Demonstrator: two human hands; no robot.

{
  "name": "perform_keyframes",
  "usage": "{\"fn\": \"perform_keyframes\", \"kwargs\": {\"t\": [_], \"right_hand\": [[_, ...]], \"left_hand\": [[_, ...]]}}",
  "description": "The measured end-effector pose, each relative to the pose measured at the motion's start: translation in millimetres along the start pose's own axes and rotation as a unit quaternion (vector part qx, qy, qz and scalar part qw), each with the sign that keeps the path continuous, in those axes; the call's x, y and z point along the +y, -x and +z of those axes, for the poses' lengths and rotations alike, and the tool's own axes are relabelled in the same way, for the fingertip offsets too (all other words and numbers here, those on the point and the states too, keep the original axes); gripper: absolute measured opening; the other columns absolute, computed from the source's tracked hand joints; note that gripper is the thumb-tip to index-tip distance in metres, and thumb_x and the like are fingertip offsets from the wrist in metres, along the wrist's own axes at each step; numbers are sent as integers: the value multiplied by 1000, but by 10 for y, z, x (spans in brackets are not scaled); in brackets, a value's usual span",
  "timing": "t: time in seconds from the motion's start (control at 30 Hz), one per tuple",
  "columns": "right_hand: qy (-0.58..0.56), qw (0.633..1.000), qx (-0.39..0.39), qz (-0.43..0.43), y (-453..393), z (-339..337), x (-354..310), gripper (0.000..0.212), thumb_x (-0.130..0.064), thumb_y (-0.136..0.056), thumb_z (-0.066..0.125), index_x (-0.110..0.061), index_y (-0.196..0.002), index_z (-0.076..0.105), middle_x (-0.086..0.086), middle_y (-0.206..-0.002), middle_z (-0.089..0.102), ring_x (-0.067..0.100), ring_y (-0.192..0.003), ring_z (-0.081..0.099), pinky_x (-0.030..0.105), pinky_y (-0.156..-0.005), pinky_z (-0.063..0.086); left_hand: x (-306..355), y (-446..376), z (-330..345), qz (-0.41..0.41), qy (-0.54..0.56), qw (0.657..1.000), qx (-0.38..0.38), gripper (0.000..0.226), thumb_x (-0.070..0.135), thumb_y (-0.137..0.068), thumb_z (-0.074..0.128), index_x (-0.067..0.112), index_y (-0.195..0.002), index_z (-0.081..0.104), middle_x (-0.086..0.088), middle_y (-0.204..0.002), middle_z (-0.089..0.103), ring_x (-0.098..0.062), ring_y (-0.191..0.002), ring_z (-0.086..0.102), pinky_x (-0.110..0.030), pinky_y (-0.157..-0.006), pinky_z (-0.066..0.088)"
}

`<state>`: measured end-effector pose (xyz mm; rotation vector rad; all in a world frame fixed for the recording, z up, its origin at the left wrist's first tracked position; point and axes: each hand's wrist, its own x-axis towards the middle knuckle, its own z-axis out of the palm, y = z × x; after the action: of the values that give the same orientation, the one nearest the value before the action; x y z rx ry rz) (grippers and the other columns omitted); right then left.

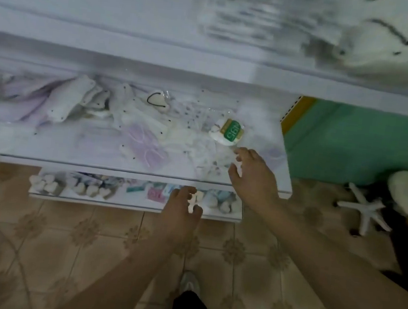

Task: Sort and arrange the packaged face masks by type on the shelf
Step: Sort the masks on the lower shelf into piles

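Glossy white shelf (pixel 129 165) (crinkly mask packets (pixel 144 147)).

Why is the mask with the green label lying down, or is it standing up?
Lying flat. The green-label mask pack rests face up on the middle shelf, its label turned toward the camera.

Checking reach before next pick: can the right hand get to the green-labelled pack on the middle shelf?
Probably yes. The right hand hovers open just in front of the green-labelled pack, which lies on top of the pile with nothing visible between them.
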<state>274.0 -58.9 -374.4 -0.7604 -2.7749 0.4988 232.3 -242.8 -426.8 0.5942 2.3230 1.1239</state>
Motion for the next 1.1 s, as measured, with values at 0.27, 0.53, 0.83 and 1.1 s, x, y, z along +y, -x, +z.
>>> {"fn": "perform_keyframes", "kwargs": {"t": [0.27,0.53,0.83,1.1], "right_hand": [[-142,933,-132,304,-558,1480,934,89,-55,-89,62,1,-148,25,20,-148,39,32,-135,42,34,-108,35],[-205,944,-34,257,-877,2290,1154,38,-35,-81,73,-8,-107,64,4,-106,67,21,-101,65,27,-79,49],[-411,896,-132,102,-848,1819,1094,31,-25,-83,77,-10,-109,70,4,-104,74,18,-98,71,43,-90,57],[2,992,-101,-80,-913,2389,961,76,-60,-87,59,-13,-145,44,11,-151,42,28,-139,37,39,-114,32]], "left_hand": [[-776,-1097,653,0,-23,997,76,34,15,-98,56,11,-132,59,-11,-127,57,-23,-112,57,-35,-97,48],[-1246,-1625,1200,93,-229,963,105,44,36,-93,54,25,-135,61,-4,-146,49,-32,-137,36,-44,-104,31],[-958,-1798,878,85,-174,972,135,61,57,-84,67,19,-131,57,-1,-120,65,-22,-114,58,-31,-100,37],[-1269,-1585,627,-154,238,937,203,23,27,-89,66,17,-110,65,5,-96,70,-16,-92,69,-43,-87,59]]}}
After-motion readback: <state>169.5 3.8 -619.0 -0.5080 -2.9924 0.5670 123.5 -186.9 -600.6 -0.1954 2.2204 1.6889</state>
